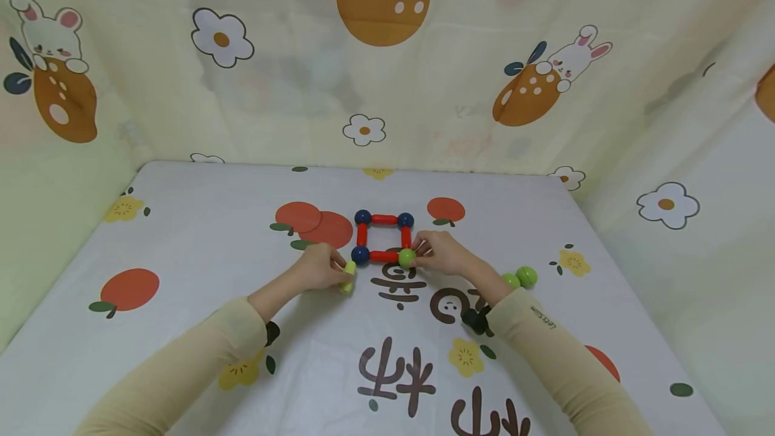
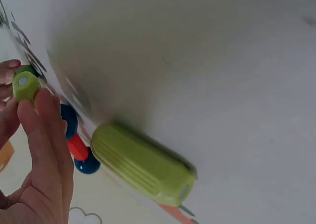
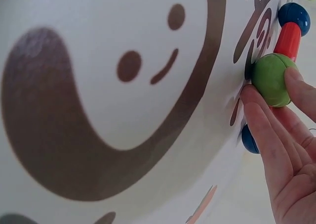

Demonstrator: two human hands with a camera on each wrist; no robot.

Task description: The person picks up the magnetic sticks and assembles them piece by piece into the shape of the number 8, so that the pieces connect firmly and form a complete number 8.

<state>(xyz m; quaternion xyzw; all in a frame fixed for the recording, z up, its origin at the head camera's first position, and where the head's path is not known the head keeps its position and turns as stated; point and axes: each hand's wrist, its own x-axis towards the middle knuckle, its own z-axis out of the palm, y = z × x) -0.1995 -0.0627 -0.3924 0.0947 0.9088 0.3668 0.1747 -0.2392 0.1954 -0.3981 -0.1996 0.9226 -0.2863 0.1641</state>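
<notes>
Head view: a green ball (image 1: pixel 407 258) at the near right corner of the red-rod square (image 1: pixel 384 237) was pinched by the right hand (image 1: pixel 445 253). A yellow-green rod (image 1: pixel 349 276), just beside the square's near left corner, was gripped by the left hand (image 1: pixel 321 268). Two spare green balls (image 1: pixel 520 278) lay near the right wrist on the printed cloth (image 1: pixel 181 234).

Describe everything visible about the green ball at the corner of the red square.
The green ball is a smooth, glossy sphere that looks like plastic, with a faint seam round it in the right wrist view. It sits on the printed tablecloth as the square's near right corner, where the other three corners are dark blue balls. A red rod meets it on the left and another from behind. The right hand grips it with fingertips and thumb.
</notes>
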